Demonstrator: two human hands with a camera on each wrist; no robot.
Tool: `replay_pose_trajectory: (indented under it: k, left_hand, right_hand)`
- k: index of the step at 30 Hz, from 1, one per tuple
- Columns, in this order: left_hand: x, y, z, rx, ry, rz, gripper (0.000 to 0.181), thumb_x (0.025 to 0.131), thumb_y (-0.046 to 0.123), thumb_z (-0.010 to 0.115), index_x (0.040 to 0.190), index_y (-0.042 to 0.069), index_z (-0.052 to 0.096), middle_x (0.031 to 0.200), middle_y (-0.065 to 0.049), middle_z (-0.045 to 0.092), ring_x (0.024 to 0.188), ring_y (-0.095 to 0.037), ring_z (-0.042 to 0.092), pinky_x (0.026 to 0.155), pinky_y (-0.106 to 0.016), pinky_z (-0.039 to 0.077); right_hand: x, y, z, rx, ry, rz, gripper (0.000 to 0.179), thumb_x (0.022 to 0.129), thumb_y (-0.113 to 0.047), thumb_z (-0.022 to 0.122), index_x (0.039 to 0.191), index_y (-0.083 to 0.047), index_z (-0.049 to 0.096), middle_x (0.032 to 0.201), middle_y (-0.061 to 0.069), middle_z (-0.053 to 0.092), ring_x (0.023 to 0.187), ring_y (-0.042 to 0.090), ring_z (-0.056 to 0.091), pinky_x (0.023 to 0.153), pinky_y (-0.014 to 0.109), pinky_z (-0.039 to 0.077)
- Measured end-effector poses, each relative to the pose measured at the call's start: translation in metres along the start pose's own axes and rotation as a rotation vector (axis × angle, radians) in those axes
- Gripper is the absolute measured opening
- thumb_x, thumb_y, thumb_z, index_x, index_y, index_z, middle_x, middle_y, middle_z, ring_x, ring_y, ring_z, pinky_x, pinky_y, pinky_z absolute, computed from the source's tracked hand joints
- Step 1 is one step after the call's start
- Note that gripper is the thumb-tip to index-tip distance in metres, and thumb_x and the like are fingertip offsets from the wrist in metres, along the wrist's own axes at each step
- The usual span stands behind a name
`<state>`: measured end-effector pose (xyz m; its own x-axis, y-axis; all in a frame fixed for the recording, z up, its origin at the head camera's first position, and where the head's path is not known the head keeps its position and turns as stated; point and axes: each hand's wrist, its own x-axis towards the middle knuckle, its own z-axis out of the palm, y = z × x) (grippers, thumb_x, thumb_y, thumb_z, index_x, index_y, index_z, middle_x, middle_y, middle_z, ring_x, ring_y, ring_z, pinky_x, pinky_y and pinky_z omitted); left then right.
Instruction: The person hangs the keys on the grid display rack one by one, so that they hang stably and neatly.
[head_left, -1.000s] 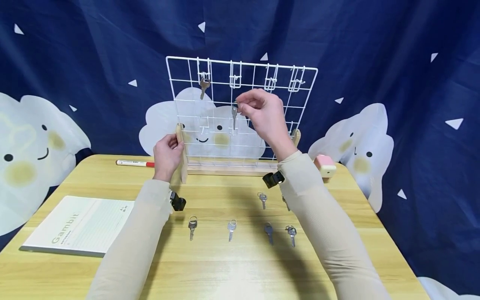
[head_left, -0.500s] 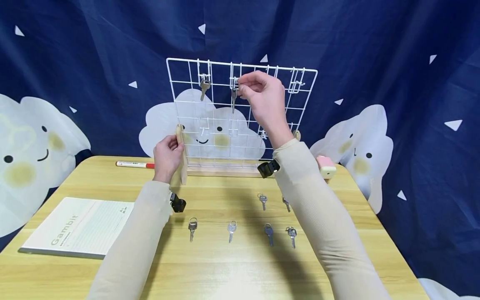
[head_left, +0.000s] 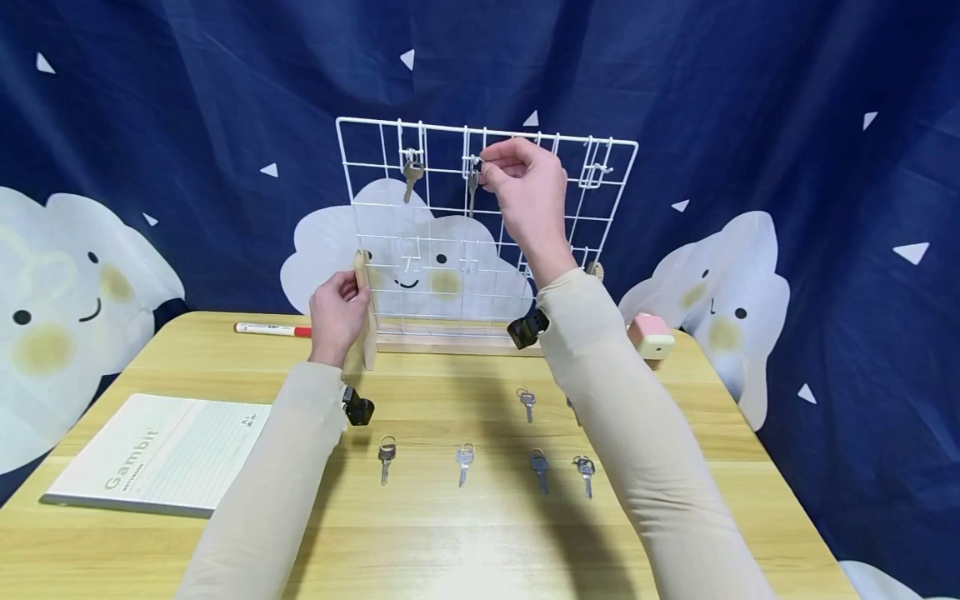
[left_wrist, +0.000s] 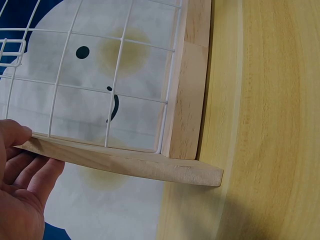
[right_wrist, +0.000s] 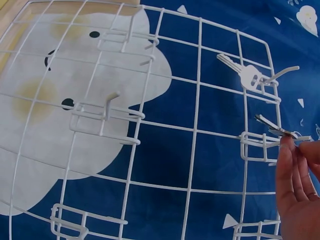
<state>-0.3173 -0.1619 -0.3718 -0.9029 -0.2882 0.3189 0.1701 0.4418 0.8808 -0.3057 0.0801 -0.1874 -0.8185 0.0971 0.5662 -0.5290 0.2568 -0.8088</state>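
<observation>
My right hand (head_left: pixel 528 187) pinches a small key (head_left: pixel 472 196) by its ring end, at the second top-row hook of a white wire grid rack (head_left: pixel 442 127). In the right wrist view, this held key (right_wrist: pixel 272 125) is at the hook, but the fingers hide whether its ring is over the prong. Another key (right_wrist: pixel 247 75) hangs on the hook beside it. My left hand (head_left: pixel 336 312) grips the rack's left wooden upright (head_left: pixel 367 333). The left wrist view has the thumb on one face of the upright and the fingers on the other.
Several ringed keys lie on the table, among them a dark-headed key (head_left: pixel 387 454) and a silver key (head_left: pixel 465 457); my right sleeve partly covers one. A notebook (head_left: pixel 153 450) lies left, a red-capped marker (head_left: pixel 273 330) behind it. A pink-and-cream object (head_left: pixel 650 337) stands right.
My right hand has lifted the key from the middle of the grid up to the second top hook, then shifted only slightly. My left hand keeps its grip on the upright.
</observation>
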Motion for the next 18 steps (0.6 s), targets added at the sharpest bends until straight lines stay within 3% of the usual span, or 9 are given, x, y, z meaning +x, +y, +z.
replay_pose_trajectory:
  k: [7, 13, 18]
  left_hand:
    - [-0.001, 0.001, 0.000, -0.001, 0.005, 0.004, 0.033, 0.095, 0.006, 0.060, 0.126, -0.005, 0.062, 0.122, -0.021, 0.064, 0.112, -0.027, 0.063, 0.096, -0.031, 0.052]
    - [-0.002, 0.000, -0.001, 0.004, -0.001, 0.001, 0.033, 0.095, 0.006, 0.061, 0.126, -0.005, 0.062, 0.122, -0.021, 0.064, 0.112, -0.027, 0.062, 0.096, -0.032, 0.052]
    - [-0.001, 0.000, -0.002, -0.039, 0.005, -0.013, 0.033, 0.094, 0.005, 0.062, 0.125, -0.004, 0.062, 0.122, -0.021, 0.064, 0.113, -0.027, 0.062, 0.096, -0.031, 0.052]
  right_hand:
    - [-0.004, 0.006, -0.002, -0.049, -0.008, -0.005, 0.009, 0.090, 0.002, 0.064, 0.097, 0.001, 0.071, 0.085, 0.007, 0.069, 0.078, 0.016, 0.067, 0.072, 0.021, 0.057]
    - [-0.020, 0.016, -0.006, -0.189, -0.039, -0.064, 0.011, 0.092, -0.001, 0.063, 0.099, 0.000, 0.071, 0.090, 0.005, 0.067, 0.077, 0.012, 0.064, 0.071, 0.019, 0.053]
    - [-0.032, 0.026, -0.013, -0.237, -0.085, -0.064, 0.010, 0.091, -0.001, 0.064, 0.098, -0.003, 0.071, 0.092, 0.005, 0.066, 0.078, 0.012, 0.063, 0.072, 0.019, 0.052]
